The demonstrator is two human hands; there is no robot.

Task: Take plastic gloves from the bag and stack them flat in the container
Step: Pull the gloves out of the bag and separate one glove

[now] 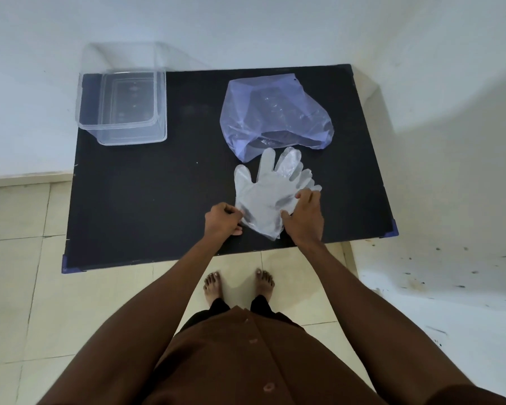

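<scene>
On the dark desk (146, 200) stand two containers. One clear plastic container (123, 108) sits at the far left corner, its open top toward the camera; inside it I can see only its own bottom, nothing lies there. One thin bluish plastic bag (275, 112) lies toward the far right side of the desk, its mouth turned to the near edge. Some clear crumpled plastic shows inside the bag, but how many pieces it holds I cannot tell.

Just in front of the bag's mouth, near the middle of the near edge, lie the plastic gloves (270, 194), flat on the desk with the fingers pointing to the far edge. More than one glove is there, because extra finger shapes stick out on the right side of the pile, but the exact number I cannot count; they overlap.

The left hand (222, 219) is closed in a pinch on the left cuff edge of the gloves. The right hand (304, 217) rests on the right side of the gloves, fingers bent and partly spread, pressing or gripping the plastic there
</scene>
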